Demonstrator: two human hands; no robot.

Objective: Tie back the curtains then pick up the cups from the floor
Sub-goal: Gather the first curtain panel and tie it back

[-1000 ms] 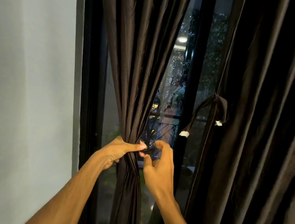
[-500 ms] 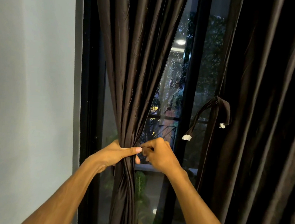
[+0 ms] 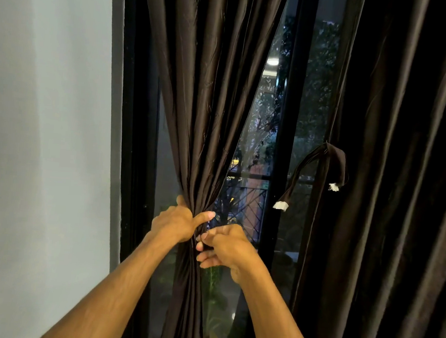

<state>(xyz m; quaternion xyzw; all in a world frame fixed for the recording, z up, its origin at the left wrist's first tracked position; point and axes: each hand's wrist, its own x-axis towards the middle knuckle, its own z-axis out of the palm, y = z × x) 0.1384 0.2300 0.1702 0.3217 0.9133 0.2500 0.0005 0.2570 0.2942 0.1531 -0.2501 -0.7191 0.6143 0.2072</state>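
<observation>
Left curtain hangs in the middle-left of the view, in front of a dark window frame, and is gathered into a tight bunch low down. It fans out wide above the bunch and falls in a narrow column below it. Left hand grips the bunch from the left: fingers wrapped round the back of the cloth and out of sight, thumb straight and lying across the front, pointing right. Right hand sits just right of the bunch and slightly lower, nearly touching the left hand. Its fingers are curled and close together, tips turned in at the bunch and pinching dark cloth there; cannot tell whether that is a fold of the curtain or a separate strap. Right curtain fills the right side, hanging loose in long folds, well apart from both hands. A dark tie hangs from its left edge, bent over in a hook shape, both ends free and tipped with white. Between the two curtains, glass shows foliage, a railing and a round lamp outside. Pale wall covers the far left.
</observation>
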